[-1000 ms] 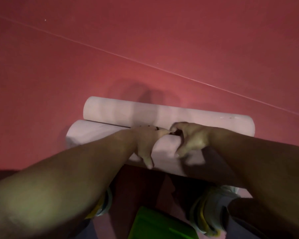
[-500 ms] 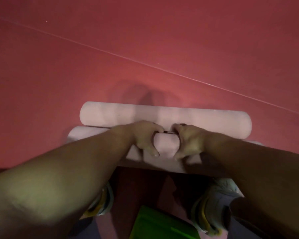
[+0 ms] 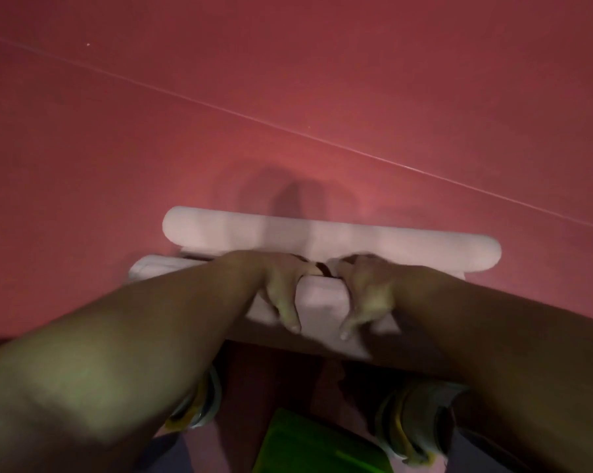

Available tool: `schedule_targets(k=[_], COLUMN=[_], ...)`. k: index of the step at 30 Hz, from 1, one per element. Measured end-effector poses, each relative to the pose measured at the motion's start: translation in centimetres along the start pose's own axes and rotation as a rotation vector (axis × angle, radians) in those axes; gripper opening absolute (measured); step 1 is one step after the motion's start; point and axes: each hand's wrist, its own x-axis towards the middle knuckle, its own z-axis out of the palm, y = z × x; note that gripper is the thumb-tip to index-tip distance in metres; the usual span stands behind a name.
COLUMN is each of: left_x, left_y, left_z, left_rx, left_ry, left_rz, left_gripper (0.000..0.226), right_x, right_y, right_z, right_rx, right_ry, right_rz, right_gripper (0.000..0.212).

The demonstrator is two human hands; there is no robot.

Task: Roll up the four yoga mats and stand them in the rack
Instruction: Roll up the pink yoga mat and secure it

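Two pale pink rolls counted on the red floor [image 3: 117,148]: far roll [image 3: 332,238] lying crosswise, whole length in view, and near roll [image 3: 319,302] just beside it on the person's side, parallel, apparently touching along the seam though the contact line is partly covered by knuckles. Cannot tell whether these are two separate yoga mats or two ends of one mat. Two bare hands, both on the near roll at its middle, close together with thumbs nearly meeting over the top. Left hand [image 3: 281,288]: fingers curled down over the roll's near face, thumb across the top, gripping the roll. Right hand [image 3: 367,291]: same posture mirrored, fingers [image 3: 348,327] bent over the front of the roll, gripping it. Small dark gap visible between the thumbs, contents not readable. Two forearms filling the lower half and covering both ends of the near roll; only its left tip [image 3: 145,268] and a sliver at right showing. Two shoes counted below, left shoe [image 3: 199,404] and right shoe [image 3: 411,428], pale with yellow trim, both partly hidden by the arms and blurred. One bright green object [image 3: 305,445] between the shoes, cut off by the bottom edge, not identifiable. One thin pale line [image 3: 288,129] running diagonally across the floor. Strong red cast and motion blur throughout; fine detail of fingertips soft.
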Motion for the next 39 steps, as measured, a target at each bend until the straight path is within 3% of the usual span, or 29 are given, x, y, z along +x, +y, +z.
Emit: schedule_targets(k=[2, 4, 8, 12, 16, 18, 23, 25, 29, 32, 39], left_x=[0.1, -0.2, -1.1, -1.1, -0.1, 0.2, 1.1, 1.2, 0.4, 0.1, 1.9], left_y=[0.0, 0.2, -1.1, -1.0, -1.1, -1.2, -1.7, -1.6, -1.1, -0.6, -1.2], left_z=[0.1, 0.0, 0.2, 2.1, 1.2, -0.1, -1.2, -0.9, 1.5, 2.3, -1.9], left_rx=[-0.012, -0.020, 0.020, 0.395, 0.313, 0.223, 0.126, 0.158, 0.381, 0.446, 0.303], left_ry=[-0.028, -0.024, 0.316, 0.226, 0.231, 0.193, 0.149, 0.162, 0.375, 0.434, 0.322], left_rz=[0.019, 0.008, -0.023, -0.093, -0.085, -0.052, -0.051, -0.069, -0.115, -0.156, -0.158], left_gripper=[0.091, 0.088, 0.106, 0.140, 0.131, 0.122, 0.114, 0.117, 0.134, 0.139, 0.129], right_x=[-0.1, 0.1, 0.8, 1.3, 0.5, -0.2, -1.4, -0.7, 0.2, 0.5, 0.2], right_y=[-0.6, -0.2, 2.1, 3.0, 2.3, 1.9, -0.4, -0.5, 1.4, 2.1, 1.8], right_z=[0.9, 0.7, -0.4, -0.3, -1.1, -1.5, 0.9, 1.5, -0.9, -1.8, -1.6], right_rx=[0.028, 0.091, 0.326, 0.338, 0.174, 0.097, -0.106, -0.099, 0.096, 0.177, -0.132], right_ry=[0.016, 0.045, 0.120, 0.167, 0.224, 0.238, 0.198, 0.225, 0.183, 0.173, 0.331], right_rz=[-0.012, -0.019, 0.028, 0.044, 0.016, 0.024, 0.064, 0.084, 0.055, 0.037, 0.121], right_gripper=[0.145, 0.132, 0.105, 0.098, 0.087, 0.095, 0.142, 0.136, 0.115, 0.106, 0.135])
